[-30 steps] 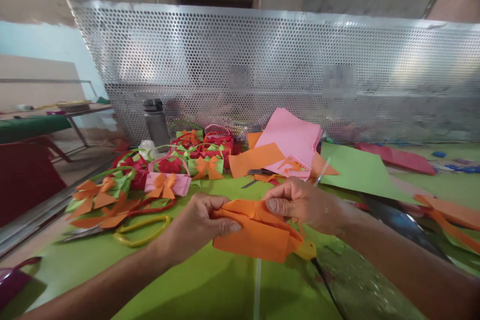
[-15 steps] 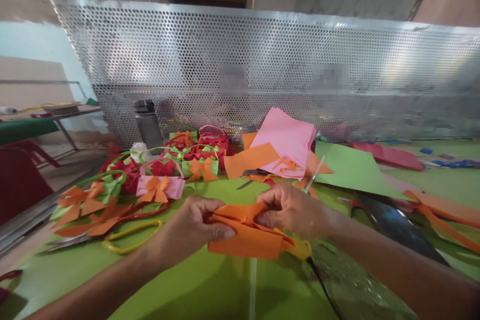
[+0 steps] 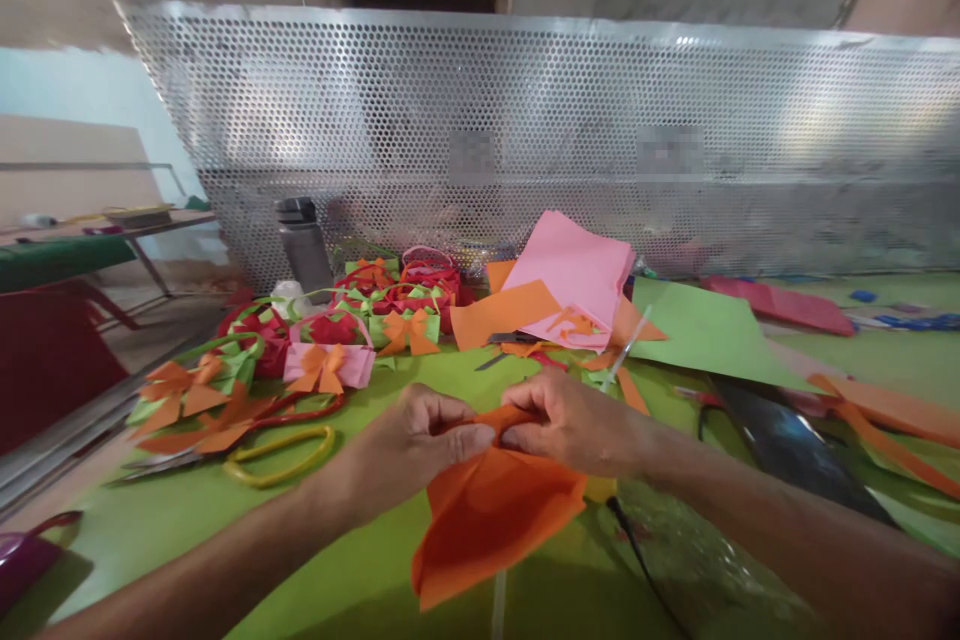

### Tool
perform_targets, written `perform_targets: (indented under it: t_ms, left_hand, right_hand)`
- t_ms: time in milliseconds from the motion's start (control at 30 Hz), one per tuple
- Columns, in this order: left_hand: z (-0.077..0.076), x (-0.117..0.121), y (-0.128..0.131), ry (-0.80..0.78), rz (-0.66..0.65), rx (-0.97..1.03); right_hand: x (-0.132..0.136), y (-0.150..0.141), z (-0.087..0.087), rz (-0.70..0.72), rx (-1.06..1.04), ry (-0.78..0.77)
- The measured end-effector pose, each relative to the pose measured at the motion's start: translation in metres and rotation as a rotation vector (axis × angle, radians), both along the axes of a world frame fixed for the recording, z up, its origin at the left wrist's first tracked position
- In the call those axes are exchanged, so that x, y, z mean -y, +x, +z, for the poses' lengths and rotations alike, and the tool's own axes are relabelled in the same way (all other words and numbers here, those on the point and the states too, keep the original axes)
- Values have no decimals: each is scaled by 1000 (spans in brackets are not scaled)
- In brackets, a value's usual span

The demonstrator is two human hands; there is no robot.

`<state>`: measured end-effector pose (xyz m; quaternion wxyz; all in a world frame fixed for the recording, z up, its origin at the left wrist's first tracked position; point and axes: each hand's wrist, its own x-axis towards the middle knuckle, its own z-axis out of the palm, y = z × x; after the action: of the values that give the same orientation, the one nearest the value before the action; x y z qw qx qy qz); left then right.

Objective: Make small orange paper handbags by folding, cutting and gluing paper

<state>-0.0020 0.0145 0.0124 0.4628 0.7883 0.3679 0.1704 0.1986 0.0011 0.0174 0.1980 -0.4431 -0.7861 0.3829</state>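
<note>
Presently, 1 folded orange paper piece is held over the lime-green tabletop, centrally before the wearer. Its wide, hollow end is turned toward the wearer and tilted, the lower corner lying to the left; whether the tabletop is touched cannot be told. From the grip, the piece fans nearward and down, its long axis running away from the wearer to a gathered far end. That end is pinched narrowly, thumbs on top, by the bare left hand and the bare right hand, set just beside each other; neither is appreciably nearer.

Compared with 0.5 s earlier, the hands have been brought closer together, and the near side, then flat, has been flared open. More of the yellow tool with a black cord is now hidden behind the paper.

Farther off, 1 small pink paper bag with an orange bow is noted at left, and a stack of pink paper sheets at centre, before the perforated metal panel.
</note>
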Motion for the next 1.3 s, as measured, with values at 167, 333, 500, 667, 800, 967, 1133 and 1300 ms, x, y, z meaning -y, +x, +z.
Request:
perform_targets:
  t_ms: [167,333,500,667,800,967,1133,1300]
  left_hand:
    - [-2,1,1,-12,-4,-27]
    - [-2,2,2,5,7,-69]
    - [0,4,4,-2,19,-86]
    - [1,5,6,-36,47,-99]
    - [-2,5,7,-93,45,-124]
    - [1,9,8,51,105,-177]
    - [6,13,9,183,127,-208]
    - [4,14,8,231,106,-215]
  right_hand:
    - [0,-1,-1,-7,44,23]
    - [-4,2,-4,41,10,-90]
    - [-5,5,-7,107,31,-150]
    - [0,3,-9,53,19,-151]
    - [2,0,-9,54,25,-120]
    - [0,0,-6,72,44,-154]
    - [3,3,3,163,32,-239]
    - [4,3,2,118,-1,-283]
